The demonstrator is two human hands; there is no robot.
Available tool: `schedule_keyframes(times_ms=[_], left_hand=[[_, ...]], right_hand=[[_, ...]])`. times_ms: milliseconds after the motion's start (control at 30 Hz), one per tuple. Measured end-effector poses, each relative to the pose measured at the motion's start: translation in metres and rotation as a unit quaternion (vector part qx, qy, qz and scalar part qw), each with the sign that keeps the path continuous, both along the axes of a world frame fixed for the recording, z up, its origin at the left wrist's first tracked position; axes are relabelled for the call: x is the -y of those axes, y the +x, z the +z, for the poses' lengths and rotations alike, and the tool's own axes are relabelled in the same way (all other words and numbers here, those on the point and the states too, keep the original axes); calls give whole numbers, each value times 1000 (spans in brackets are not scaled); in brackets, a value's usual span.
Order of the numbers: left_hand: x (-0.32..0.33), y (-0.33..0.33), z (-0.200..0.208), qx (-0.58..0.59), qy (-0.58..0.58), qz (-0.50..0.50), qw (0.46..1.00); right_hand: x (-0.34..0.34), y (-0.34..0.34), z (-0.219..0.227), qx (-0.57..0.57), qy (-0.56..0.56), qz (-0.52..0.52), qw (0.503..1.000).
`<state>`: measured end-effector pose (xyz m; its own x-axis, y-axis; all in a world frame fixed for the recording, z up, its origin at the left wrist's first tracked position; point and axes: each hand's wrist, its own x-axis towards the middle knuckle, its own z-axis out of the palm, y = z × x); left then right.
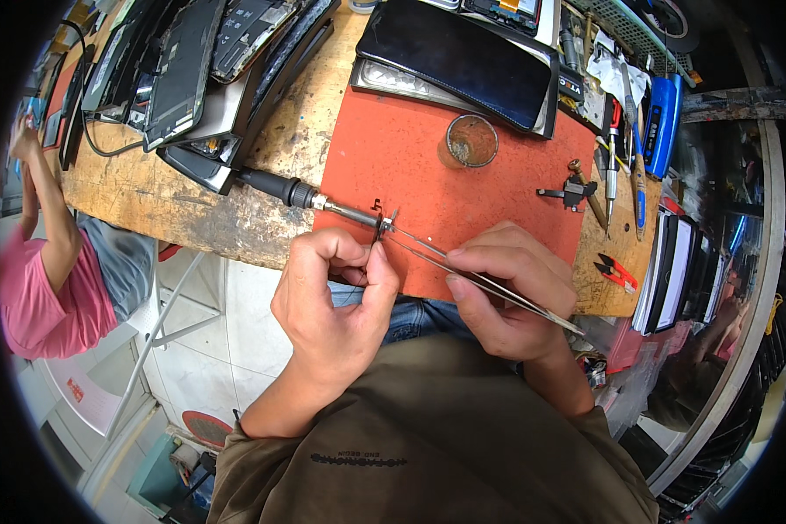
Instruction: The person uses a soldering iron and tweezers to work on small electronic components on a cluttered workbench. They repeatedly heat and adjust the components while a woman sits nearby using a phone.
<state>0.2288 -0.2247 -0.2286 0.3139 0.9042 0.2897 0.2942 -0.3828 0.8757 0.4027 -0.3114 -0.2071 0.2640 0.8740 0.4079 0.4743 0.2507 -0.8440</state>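
Observation:
My left hand (pixel 336 284) pinches a small dark electronic part (pixel 378 224) between thumb and fingertips, just above the near edge of an orange-red mat (pixel 384 148). In my right hand (pixel 520 288) is a pair of metal tweezers (pixel 546 313), gripped between thumb and fingers. Their tips point left and end close to the small part; whether they touch it I cannot tell. From the left a soldering iron (pixel 275 185) with a black handle lies across the bench edge, its metal end reaching up to the part. The part's lower end is hidden by my fingers.
A brownish glass (pixel 472 141) stands on the mat, near a large black phone-like slab (pixel 454 63) on a box. Stacked phone parts (pixel 188 74) crowd the left. Screwdrivers (pixel 612 166), a black clamp-like piece (pixel 574 194) and red-handled snips (pixel 616 272) lie right. A person in pink (pixel 65 288) sits left.

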Motion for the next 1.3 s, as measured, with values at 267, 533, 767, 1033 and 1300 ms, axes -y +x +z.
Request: schedule_keyframes(times_ms=[267,533,767,1033,1300], left_hand=[[0,0,0,5,-3,-2,1000],[0,0,0,10,-11,-2,1000],[0,0,0,-3,2,1,1000],[0,0,-1,5,3,-1,1000],[0,0,1,0,-1,2,1000]], right_hand=[[0,0,1,4,-3,1,1000],[0,-1,-1,4,9,-3,1000],[0,-1,0,1,6,-3,1000],[1,0,1,3,-1,-5,1000],[1,-1,1,-7,-2,-6,1000]])
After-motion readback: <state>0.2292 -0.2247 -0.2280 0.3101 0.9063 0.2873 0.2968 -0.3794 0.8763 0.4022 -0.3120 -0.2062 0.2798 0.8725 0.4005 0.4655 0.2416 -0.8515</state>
